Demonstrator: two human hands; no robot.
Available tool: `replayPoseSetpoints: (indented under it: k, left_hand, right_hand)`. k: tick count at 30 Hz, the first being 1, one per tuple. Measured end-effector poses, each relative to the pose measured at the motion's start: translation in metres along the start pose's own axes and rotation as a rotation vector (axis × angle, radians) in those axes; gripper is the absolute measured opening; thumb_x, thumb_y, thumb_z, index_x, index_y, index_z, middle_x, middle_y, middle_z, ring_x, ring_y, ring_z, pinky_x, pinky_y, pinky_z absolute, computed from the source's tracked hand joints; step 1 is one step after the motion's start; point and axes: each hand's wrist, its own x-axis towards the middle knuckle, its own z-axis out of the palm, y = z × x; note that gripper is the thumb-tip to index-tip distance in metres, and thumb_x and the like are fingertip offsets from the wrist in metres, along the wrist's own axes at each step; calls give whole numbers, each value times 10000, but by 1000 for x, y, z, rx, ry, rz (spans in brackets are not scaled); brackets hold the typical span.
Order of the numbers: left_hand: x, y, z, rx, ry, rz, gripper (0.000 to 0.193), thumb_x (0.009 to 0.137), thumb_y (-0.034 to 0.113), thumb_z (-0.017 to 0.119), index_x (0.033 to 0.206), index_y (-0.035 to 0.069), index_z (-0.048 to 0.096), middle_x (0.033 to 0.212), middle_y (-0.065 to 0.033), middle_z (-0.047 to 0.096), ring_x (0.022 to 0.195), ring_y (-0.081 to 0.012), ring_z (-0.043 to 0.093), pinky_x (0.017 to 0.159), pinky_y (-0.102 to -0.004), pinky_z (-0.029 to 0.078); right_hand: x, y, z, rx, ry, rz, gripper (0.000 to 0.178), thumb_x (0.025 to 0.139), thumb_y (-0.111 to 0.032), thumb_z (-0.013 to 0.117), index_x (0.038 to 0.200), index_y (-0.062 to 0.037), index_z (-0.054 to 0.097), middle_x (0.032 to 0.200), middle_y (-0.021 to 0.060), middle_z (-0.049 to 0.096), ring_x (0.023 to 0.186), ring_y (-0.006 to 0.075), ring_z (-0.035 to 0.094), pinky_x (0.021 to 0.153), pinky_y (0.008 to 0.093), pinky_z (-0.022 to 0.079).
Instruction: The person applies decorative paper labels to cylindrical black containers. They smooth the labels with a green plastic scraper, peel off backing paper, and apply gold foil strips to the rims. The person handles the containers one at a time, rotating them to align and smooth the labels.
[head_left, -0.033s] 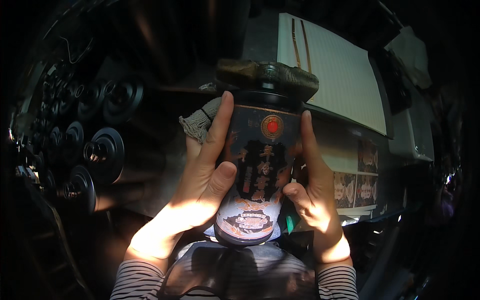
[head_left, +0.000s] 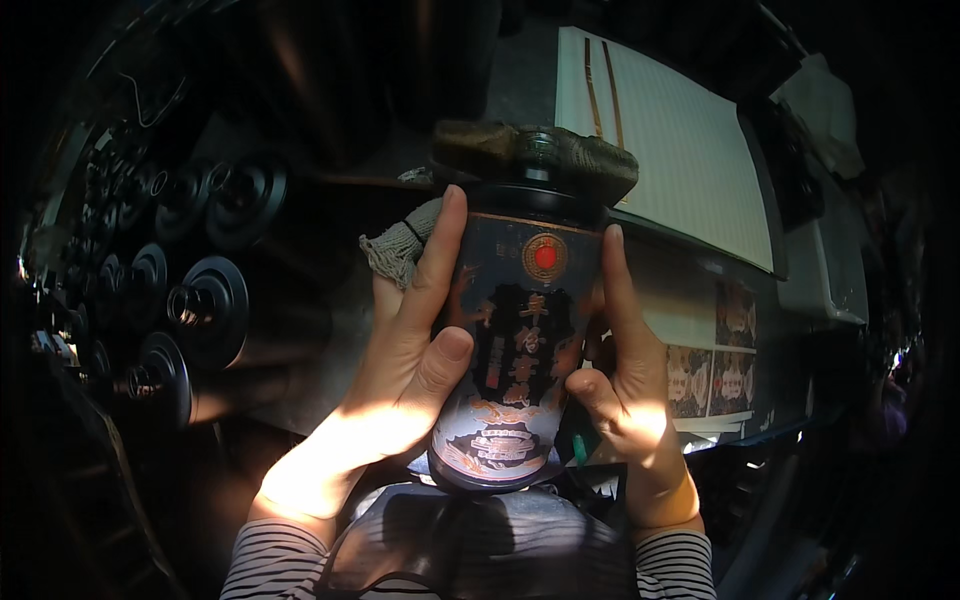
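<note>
The two hands hold one dark bottle [head_left: 520, 350] between them, in the middle of the view. The bottle lies tilted, with its neck pointing away from the person and its base near to the lap. On its front there is a label with a round gold mark, which has a red centre [head_left: 545, 257].

The left hand [head_left: 400, 370] is partly open, in a wide curve: the index finger lies straight along the left side of the bottle, and the thumb rests upon the front near the left edge. The right hand [head_left: 628, 375] has a similar wide shape at the other side, with its index finger stretched along the bottle and its thumb bent at the right edge; its other fingers are partly hidden, so I cannot tell how they press.

The bottle's neck sits at the middle of a worn block [head_left: 475, 148]. Beside the left hand there is a grey knitted cloth [head_left: 395, 250]. Further to the left stand several dark bottles [head_left: 225, 310]. At the right lie a pale ribbed sheet [head_left: 690, 150] and, nearer, some printed labels [head_left: 688, 380]
</note>
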Motion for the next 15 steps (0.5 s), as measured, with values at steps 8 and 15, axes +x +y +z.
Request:
replayPoseSetpoints:
  k: [8, 15]
  left_hand:
    - [3, -5, 3, -100, -46, -20, 839, 852, 665, 375, 1480, 200, 72, 1451, -278, 97, 1378, -391, 73, 1095, -488, 78]
    - [2, 5, -7, -50, -22, 3, 786, 873, 611, 404, 1479, 227, 82, 1466, -273, 48, 1380, -412, 43, 1093, -500, 102]
  right_hand:
    - [-1, 10, 2, 136, -37, 42, 1042, 676, -701, 584, 1471, -164, 176, 874, 64, 542, 737, 140, 515, 634, 257, 444]
    - [1, -1, 0, 212, -40, 61, 1077, 669, -685, 613, 1475, -158, 130, 935, 67, 571, 784, 136, 587, 679, 249, 471]
